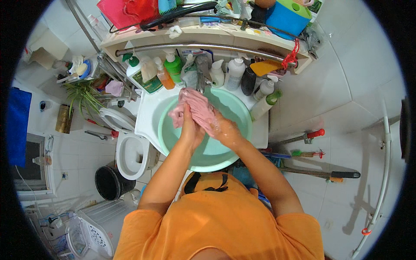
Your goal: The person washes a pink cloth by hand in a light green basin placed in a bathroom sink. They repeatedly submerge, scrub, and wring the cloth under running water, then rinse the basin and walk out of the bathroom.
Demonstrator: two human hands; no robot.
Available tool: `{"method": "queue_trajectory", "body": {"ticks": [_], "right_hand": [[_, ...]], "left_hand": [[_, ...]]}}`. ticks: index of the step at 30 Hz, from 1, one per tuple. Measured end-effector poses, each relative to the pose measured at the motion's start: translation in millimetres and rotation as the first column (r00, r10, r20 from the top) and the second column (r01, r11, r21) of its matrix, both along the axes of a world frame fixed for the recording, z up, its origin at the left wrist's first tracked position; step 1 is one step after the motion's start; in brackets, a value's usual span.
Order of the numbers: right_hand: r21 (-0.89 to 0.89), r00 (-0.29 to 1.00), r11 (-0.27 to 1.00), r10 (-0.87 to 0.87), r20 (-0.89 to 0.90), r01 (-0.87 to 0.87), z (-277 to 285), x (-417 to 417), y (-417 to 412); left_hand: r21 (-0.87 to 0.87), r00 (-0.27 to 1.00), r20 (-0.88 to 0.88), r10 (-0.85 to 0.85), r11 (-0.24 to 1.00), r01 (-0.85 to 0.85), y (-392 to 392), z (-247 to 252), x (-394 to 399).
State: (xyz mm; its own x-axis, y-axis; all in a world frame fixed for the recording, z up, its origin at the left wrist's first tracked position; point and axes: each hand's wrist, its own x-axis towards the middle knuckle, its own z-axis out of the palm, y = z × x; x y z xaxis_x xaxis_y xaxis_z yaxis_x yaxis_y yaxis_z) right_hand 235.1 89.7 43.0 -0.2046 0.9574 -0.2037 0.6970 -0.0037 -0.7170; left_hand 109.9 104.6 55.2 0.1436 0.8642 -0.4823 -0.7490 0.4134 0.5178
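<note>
A wet pink cloth (196,109) is bunched between my two hands above a mint-green plastic basin (245,149). My left hand (191,130) grips its lower left part, with the thumb on top. On the right, my right hand (229,130) holds the other end, and suds or water show on the fingers. The basin rests on a white washbasin (148,120), below a metal faucet (203,73). The cloth's upper end lies close to the faucet; whether they touch, I cannot tell.
Behind the basin stand several bottles, among them a green pump bottle (174,66) and a white one (235,73). Above them runs a metal rail (201,47) under a loaded shelf (234,40). A toilet (131,156) and a black bucket (109,183) are at the left.
</note>
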Motion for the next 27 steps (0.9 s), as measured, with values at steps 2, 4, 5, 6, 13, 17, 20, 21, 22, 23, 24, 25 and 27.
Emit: {"method": "queue_trajectory", "body": {"ticks": [2, 4, 5, 6, 13, 17, 20, 21, 22, 23, 24, 25, 27], "right_hand": [[0.051, 0.989, 0.998, -0.018, -0.147, 0.026, -4.2, 23.8, 7.8], [0.344, 0.939, 0.937, 0.061, -0.34, 0.064, -21.3, 38.1, 18.8], [0.476, 0.9, 0.873, 0.119, -0.42, 0.106, -35.4, 40.5, 25.9], [0.553, 0.891, 0.815, 0.109, -0.44, 0.174, -31.4, 29.5, 33.7], [-0.452, 0.093, 0.892, -0.449, -0.889, -0.015, 6.9, 28.1, 28.1], [-0.357, -0.031, 0.933, -0.358, -0.933, -0.036, 47.9, 6.5, 23.7], [-0.1, -0.041, 0.995, -0.101, -0.994, -0.023, 87.5, 17.3, 30.4], [-0.034, 0.239, 0.982, -0.079, -0.968, 0.187, 87.4, 27.4, 37.4], [0.087, 0.498, 0.926, -0.117, -0.86, 0.367, 82.9, 36.1, 43.3], [0.199, 0.671, 0.916, -0.095, -0.736, 0.348, 70.4, 47.4, 50.7], [0.307, 0.809, 0.898, -0.086, -0.581, 0.316, 57.7, 58.7, 57.3], [0.417, 0.89, 0.865, -0.069, -0.451, 0.279, 52.8, 54.4, 54.0], [0.602, 0.985, 0.784, -0.065, -0.161, 0.151, 41.3, 31.3, 31.6]], "left_hand": [[-0.01, 0.97, -0.153, -0.188, 0.982, 0.189, -17.8, -31.4, -19.7], [-0.142, 0.965, -0.067, -0.252, 0.96, 0.241, -40.0, -41.3, -30.3], [-0.205, 0.96, -0.021, -0.281, 0.941, 0.271, -46.4, -43.9, -35.7], [-0.21, 0.955, -0.056, -0.29, 0.939, 0.273, -49.5, -45.9, -43.5], [0.102, 0.645, -0.762, -0.052, 0.974, 0.2, -40.1, -40.9, -78.5], [0.352, 0.5, -0.865, 0.034, 0.751, 0.559, -31.4, -13.5, -47.5], [0.288, 0.519, -0.855, -0.008, 0.824, 0.488, -23.6, -14.6, -53.7], [0.257, 0.488, -0.873, 0.009, 0.858, 0.444, -19.5, -16.8, -59.9], [0.27, 0.356, -0.931, 0.082, 0.809, 0.522, -19.4, -12.0, -65.2], [0.421, 0.346, -0.9, 0.265, 0.733, 0.535, -20.1, -6.6, -62.7], [0.552, 0.336, -0.834, 0.438, 0.63, 0.547, -22.1, 4.1, -59.2], [0.657, 0.326, -0.735, 0.595, 0.506, 0.559, -23.3, 13.3, -55.5], [0.71, 0.661, -0.646, 0.383, 0.619, 0.335, -24.8, 25.3, -33.6]]}}
